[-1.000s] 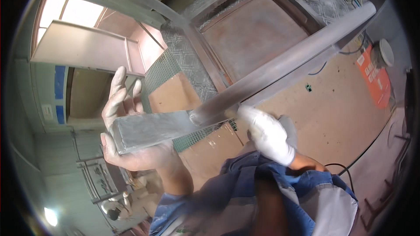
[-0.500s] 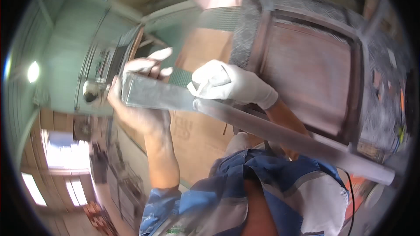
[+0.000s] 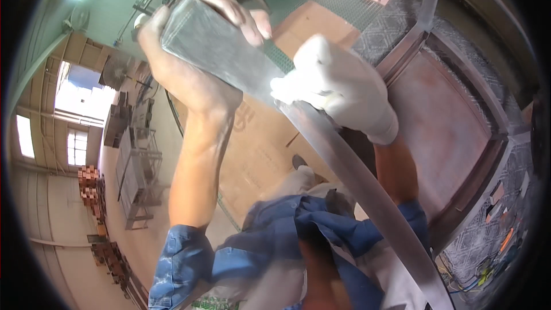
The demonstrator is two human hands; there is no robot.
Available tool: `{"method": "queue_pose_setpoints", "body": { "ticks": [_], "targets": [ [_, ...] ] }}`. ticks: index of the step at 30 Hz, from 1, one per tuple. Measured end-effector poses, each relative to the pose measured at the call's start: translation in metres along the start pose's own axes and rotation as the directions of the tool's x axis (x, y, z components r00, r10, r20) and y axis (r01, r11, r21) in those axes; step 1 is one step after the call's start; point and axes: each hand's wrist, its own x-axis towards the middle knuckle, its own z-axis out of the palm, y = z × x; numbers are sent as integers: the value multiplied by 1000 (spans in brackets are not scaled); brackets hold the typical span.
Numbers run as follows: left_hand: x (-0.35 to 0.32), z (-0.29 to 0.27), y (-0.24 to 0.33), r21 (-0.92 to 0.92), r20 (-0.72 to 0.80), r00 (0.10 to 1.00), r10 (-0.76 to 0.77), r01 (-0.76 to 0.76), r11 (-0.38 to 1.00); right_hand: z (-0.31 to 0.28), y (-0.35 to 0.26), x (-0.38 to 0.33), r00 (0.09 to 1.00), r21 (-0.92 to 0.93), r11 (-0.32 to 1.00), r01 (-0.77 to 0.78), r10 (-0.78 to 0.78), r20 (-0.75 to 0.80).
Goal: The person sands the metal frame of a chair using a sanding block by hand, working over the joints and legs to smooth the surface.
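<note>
Gripping metal bar | left hand fingers clamped on end | gloved right hand fingers clamped mid-bar

The bare left hand holds the upper end of a long grey metal bar, with the fingers curled over its top edge; the right hand, in a white glove, is closed on the same bar just below, touching it; the bar runs down to the lower right, across the blue sleeves; behind the hands lies a brown cardboard sheet; at right stands a rusty metal frame on a patterned plate.
</note>
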Motion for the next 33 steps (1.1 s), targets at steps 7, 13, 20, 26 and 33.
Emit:
{"method": "queue_pose_setpoints", "body": {
  "ticks": [7,13,20,26,33],
  "targets": [
    [-5,3,-5,-51,24,998,60,-58,997,19,21,-23,965,-31,997,74,-79,-252],
    [-6,-5,-9,87,-60,998,34,-29,996,25,30,-8,932,-57,977,206,-214,-294],
    [-3,-14,-6,-15,2,1000,-29,29,999,4,7,-37,977,-22,981,-191,188,-102],
    [-2,-10,-4,31,-117,993,-23,27,999,16,1,-43,932,154,956,-251,282,-228],
    [-4,-6,-8,72,-186,982,14,0,997,30,19,-31,947,317,948,-23,122,-297]
  ]
}}
